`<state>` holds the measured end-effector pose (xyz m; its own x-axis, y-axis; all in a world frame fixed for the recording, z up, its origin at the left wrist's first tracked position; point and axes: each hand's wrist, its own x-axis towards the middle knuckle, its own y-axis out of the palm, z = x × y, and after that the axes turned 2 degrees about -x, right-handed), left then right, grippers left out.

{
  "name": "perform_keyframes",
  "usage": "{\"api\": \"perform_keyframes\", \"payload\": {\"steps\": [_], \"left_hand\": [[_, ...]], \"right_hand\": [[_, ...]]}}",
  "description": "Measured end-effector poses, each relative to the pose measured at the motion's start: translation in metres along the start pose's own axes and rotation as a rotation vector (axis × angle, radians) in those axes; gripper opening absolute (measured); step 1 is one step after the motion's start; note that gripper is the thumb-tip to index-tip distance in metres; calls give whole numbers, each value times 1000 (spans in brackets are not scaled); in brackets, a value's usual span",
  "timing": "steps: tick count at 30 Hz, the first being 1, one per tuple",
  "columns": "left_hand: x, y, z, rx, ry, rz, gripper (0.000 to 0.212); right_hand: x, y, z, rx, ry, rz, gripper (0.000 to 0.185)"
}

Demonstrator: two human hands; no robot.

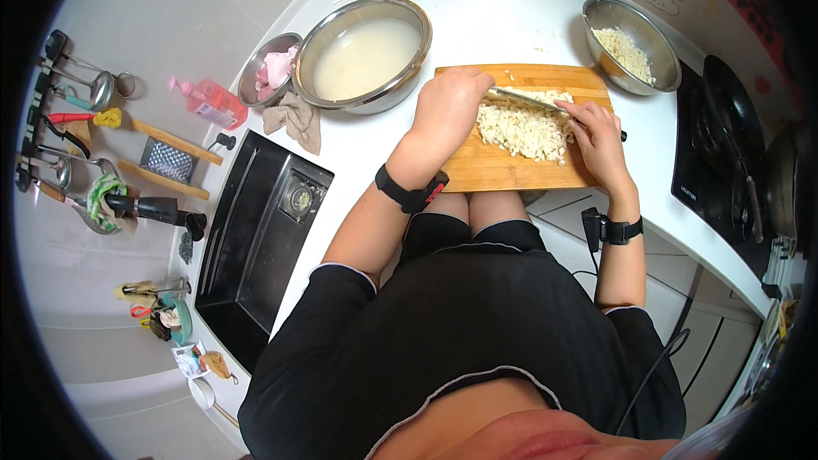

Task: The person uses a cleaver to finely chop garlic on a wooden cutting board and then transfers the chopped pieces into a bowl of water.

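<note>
A wooden cutting board (511, 179) lies before me at the counter's edge, bearing a pile of finely chopped pale food (524, 131). Across the pile's far side runs a knife (530, 99), its blade seen nearly edge-on. My left hand (450, 99) has its fingers closed at the blade's left end, over the board's left part. At the blade's right end, my right hand (595, 134) grips the knife, with a dark handle end showing beyond the fingers. Part of the knife is hidden by my hands.
A metal bowl of similar chopped food (671, 73) is at the back right, beside a black cooktop (687, 160). Left of the board stand a large bowl of cloudy liquid (409, 70), a bowl of pink meat (246, 86), a cloth (297, 121) and a black sink (255, 236).
</note>
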<state>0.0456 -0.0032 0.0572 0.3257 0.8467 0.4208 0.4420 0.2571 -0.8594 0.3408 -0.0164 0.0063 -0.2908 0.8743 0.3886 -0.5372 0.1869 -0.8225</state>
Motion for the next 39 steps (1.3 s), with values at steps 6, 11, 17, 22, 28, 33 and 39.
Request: {"api": "perform_keyframes", "payload": {"steps": [6,11,17,22,28,33,39], "left_hand": [[8,31,42,-132,-26,-17,23],[0,43,73,-414,-162,-82,20],[-2,43,58,-280,-112,-84,21],[10,27,48,-172,-108,-55,22],[38,29,45,-208,-74,-160,24],[45,62,54,-168,-95,-47,27],[3,46,49,-371,-132,13,22]], "right_hand": [[13,-3,16,-59,-5,-50,41],[43,-20,56,-386,-171,-120,46],[20,9,32,-282,-54,-77,46],[28,0,20,-220,-82,-79,41],[55,-9,6,-231,-115,-198,30],[50,10,-22,-205,-42,-132,26],[26,-39,41,-303,-98,-77,36]]}}
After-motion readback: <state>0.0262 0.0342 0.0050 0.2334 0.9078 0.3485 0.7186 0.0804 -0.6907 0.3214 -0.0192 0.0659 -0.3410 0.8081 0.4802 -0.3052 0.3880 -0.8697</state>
